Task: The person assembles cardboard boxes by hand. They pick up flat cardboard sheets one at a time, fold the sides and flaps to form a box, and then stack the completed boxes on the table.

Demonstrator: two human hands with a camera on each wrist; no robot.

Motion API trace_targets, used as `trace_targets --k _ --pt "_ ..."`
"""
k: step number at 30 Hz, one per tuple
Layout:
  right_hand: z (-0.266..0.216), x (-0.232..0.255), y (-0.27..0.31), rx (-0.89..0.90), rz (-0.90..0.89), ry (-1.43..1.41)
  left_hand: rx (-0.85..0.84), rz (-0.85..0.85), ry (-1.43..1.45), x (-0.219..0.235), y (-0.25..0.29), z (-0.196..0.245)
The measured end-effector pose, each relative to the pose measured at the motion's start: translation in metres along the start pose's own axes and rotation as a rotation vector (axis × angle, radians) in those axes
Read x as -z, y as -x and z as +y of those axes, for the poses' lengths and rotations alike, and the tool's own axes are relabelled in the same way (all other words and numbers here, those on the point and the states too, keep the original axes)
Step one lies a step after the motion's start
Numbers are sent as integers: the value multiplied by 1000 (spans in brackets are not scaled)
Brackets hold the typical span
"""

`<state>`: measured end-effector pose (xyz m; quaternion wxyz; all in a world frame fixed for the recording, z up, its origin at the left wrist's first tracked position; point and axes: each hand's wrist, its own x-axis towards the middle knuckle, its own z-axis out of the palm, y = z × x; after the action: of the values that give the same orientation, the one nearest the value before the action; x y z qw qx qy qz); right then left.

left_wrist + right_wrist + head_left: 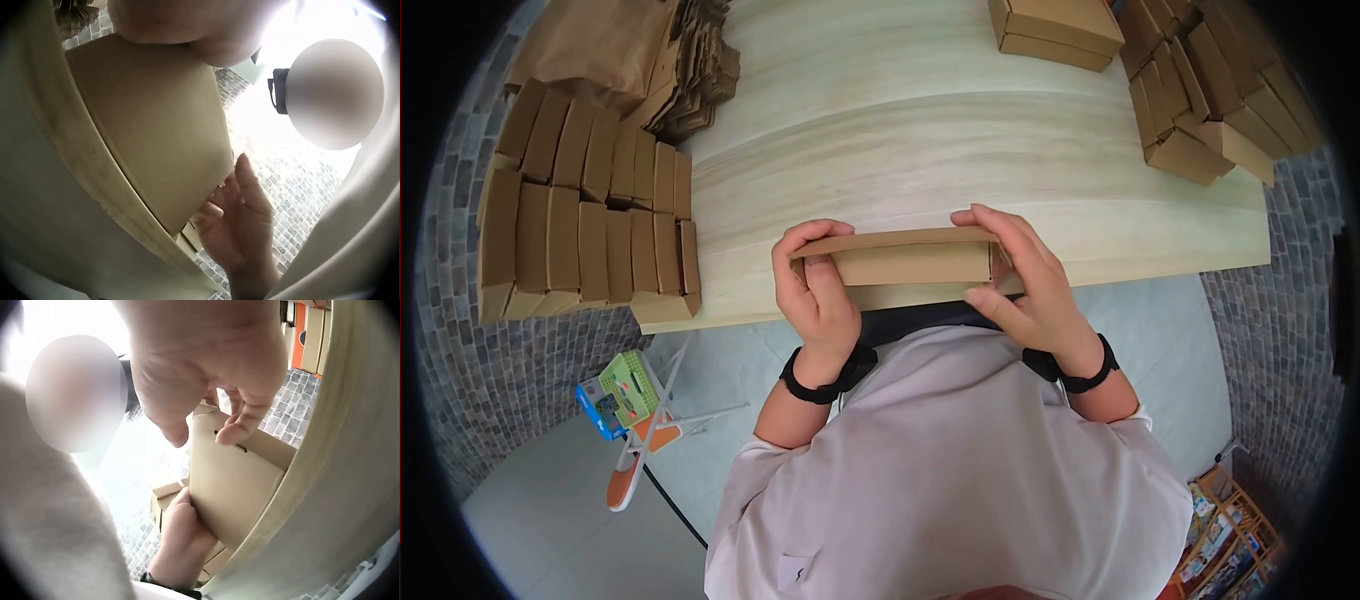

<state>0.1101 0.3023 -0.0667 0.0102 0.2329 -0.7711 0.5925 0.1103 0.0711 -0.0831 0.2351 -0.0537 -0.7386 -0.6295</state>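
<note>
A partly folded brown cardboard box (910, 266) stands at the table's near edge, its hollow side facing the body. My left hand (828, 305) grips its left end, thumb inside and fingers behind the back panel. At the right end, my right hand (1043, 295) has its fingers spread over the corner, with the thumb apart below. In the right wrist view, a fingertip of the right hand (209, 359) touches the box (234, 481) beside a small slot. A broad panel of the box (153, 125) hides the left hand's fingertips in the left wrist view.
Rows of folded boxes (590, 235) stand at the table's left, with flat cardboard pieces (695, 75) behind. More boxes (1200, 90) are piled at the right, and a closed box (1060, 30) lies at the far edge. A folding stool (662, 432) is on the floor at left.
</note>
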Motion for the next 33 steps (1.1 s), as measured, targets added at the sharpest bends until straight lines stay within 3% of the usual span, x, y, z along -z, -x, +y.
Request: trace_targets --k 1,3,10,16,19,21,28,30,33 --pt "4 -1 -1 0 3 0 4 -6 16 0 1 -1" --pt "10 -4 -2 176 11 269 16 -2 28 -1 1 0" --pt "-7 -21 -1 71 126 351 -52 -7 -25 -3 6 -3" --pt "-6 -12 0 -24 76 164 -97 -35 -19 -1 5 -7" --pt "-1 -13 3 -28 81 -10 -120 -51 -14 0 5 -8" --pt "-4 -12 2 -122 99 -174 -140 -66 -8 1 5 -11" --pt "0 -7 1 -133 71 -288 -187 -111 -73 5 4 -13" --pt "-5 -3 1 -236 35 -344 -189 -111 -62 5 5 -15" --pt "-7 -4 -3 -195 50 -349 -192 -115 -60 6 5 -16"
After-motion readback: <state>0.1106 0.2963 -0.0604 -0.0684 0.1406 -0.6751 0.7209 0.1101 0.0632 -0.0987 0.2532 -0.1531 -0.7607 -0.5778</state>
